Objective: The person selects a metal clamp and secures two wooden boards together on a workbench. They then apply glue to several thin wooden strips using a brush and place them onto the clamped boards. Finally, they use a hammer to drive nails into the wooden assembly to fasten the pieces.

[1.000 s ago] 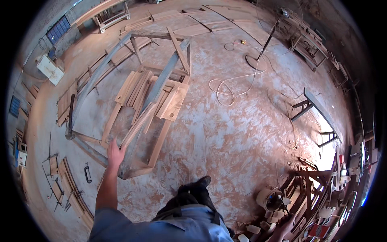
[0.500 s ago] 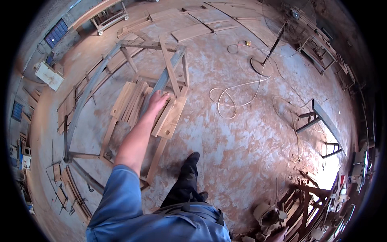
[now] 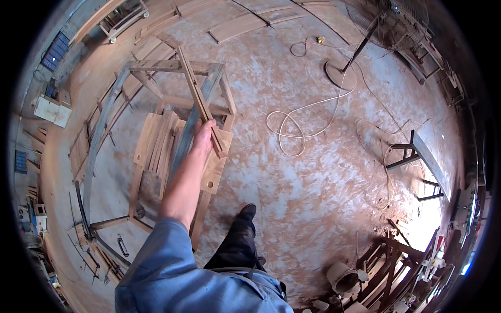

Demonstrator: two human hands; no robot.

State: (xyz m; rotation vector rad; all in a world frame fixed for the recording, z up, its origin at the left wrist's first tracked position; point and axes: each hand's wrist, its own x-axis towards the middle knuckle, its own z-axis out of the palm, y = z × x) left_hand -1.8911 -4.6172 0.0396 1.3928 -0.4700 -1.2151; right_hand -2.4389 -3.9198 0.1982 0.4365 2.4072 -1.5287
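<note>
My left hand (image 3: 204, 136) is closed around a long, narrow wooden strip (image 3: 194, 87) near its lower end. The strip has slots along its face and slants up and left across the far part of a wooden frame stand (image 3: 146, 65). Under my hand lies a pale board (image 3: 211, 175) with a round hole at its near corner. Left of my forearm, several loose wooden slats (image 3: 163, 136) lie side by side on another pale board (image 3: 146, 133). A grey beam (image 3: 181, 146) of the stand runs beneath my wrist. My right hand is out of view.
A curly white cable (image 3: 292, 136) lies on the floor, leading to a standing fan (image 3: 360, 49). A dark bench (image 3: 428, 156) is at the right. Scrap wood (image 3: 389, 271) and a bucket (image 3: 342, 276) sit at the lower right. Boards (image 3: 250, 26) lie at the back.
My left hand, earlier on the wood pieces on the stand, now grips the slotted strip, which is tilted up. The view has shifted, and a hand at the lower right edge has left view.
</note>
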